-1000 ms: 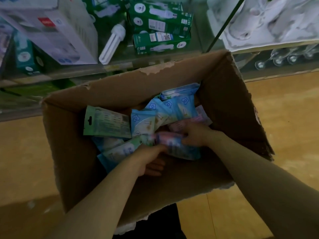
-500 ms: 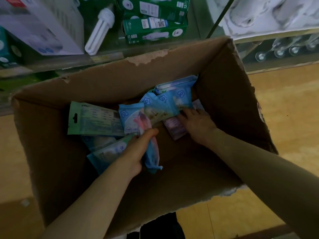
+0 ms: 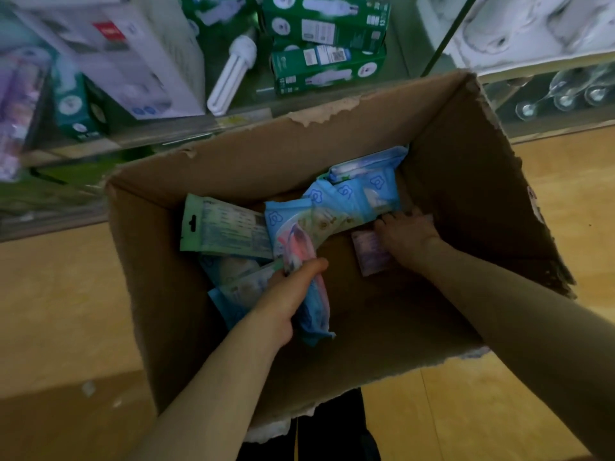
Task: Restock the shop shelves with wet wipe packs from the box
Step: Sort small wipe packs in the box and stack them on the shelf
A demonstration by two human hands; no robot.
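**Gripping a blue-and-pink wet wipe pack inside the cardboard box**

The left hand has its thumb and fingers curled round the pack, which stands on edge near the middle of the box, its lower end just above the bare cardboard floor. The right hand lies palm down to the right, its fingers fairly straight and resting on a pale purple pack; the fingertips touch the edge of the blue packs heaped against the far wall. At the far left of the heap lies a green pack with a hang slot, printed side up, and more blue packs are half hidden beneath the left wrist. The box stands open on a wooden floor, its rim torn along the far and near edges. Beyond it, a glass shelf carries green bulb cartons, a loose white bulb and a white carton. Stemmed glasses lie on a shelf at the far right.
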